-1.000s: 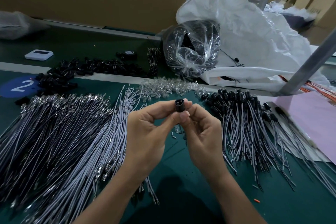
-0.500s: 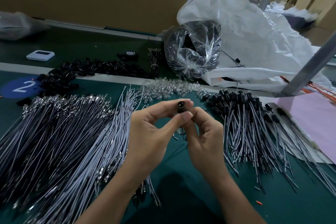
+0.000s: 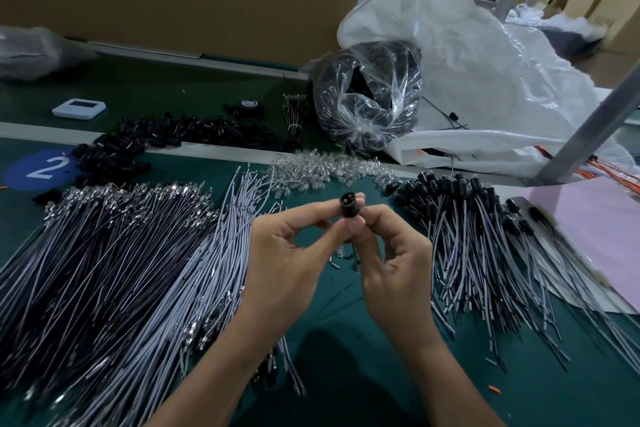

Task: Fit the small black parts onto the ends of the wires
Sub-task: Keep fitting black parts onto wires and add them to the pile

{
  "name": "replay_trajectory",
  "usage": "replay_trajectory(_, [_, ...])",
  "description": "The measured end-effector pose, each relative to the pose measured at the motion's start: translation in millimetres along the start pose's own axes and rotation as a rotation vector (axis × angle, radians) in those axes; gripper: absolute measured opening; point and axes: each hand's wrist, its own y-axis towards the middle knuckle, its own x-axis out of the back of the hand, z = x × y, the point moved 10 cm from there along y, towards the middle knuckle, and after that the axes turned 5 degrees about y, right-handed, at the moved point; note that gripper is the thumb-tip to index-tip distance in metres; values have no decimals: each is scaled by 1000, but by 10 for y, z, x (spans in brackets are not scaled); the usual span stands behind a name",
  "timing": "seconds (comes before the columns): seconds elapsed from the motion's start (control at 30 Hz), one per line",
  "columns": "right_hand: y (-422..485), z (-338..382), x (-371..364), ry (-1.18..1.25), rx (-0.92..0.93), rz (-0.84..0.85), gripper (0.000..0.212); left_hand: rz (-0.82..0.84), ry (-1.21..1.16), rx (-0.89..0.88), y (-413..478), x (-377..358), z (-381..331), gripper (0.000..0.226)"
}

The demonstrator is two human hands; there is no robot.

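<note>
Big picture first: the green bench (image 3: 332, 305) is covered in stock, and I'll place everything from the one black part (image 3: 347, 210) being held; a huge fan of loose grey wires (image 3: 121, 270) lies to its left, the bunch of wires already capped in black (image 3: 467, 225) lies to its right, and the heap of spare black parts (image 3: 180, 132) is beyond it and off to the left.

Left hand (image 3: 287, 263) and right hand (image 3: 394, 263) meet right at the part, just above the bench; the fingers (image 3: 375, 215) of both are curled in and pinching it from either side, so neither hand is free.

My guess at the step: one part is up and getting turned or checked before a wire end goes in; I can't tell whether a wire is already seated, since the hands hide everything under it.

Next move probably needs one hand to let go, grab a wire from the left pile, line the metal tip up with an opening and push it home; small target, so aim matters.

The part itself: a short, dark, stubby cylinder with its open end tipped toward the camera, showing what looks like two cavities inside.
</note>
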Motion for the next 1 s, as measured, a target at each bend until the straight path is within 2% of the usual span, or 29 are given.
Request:
replay_trajectory(0.3, [-5,27,-13,5,6,8,29,60,-7,2,-10,-57,3,26])
replay_trajectory(0.53, [-21,44,-51,-87,27,48,26,14,23,12,-13,-15,-2,24])
replay_trajectory(0.87, [3,101,-35,25,23,60,12,37,3,48,-13,-30,23,28])
replay_trajectory(1.0, [5,147,-77,46,43,87,12,-10,-14,16,-12,22,-4,19])
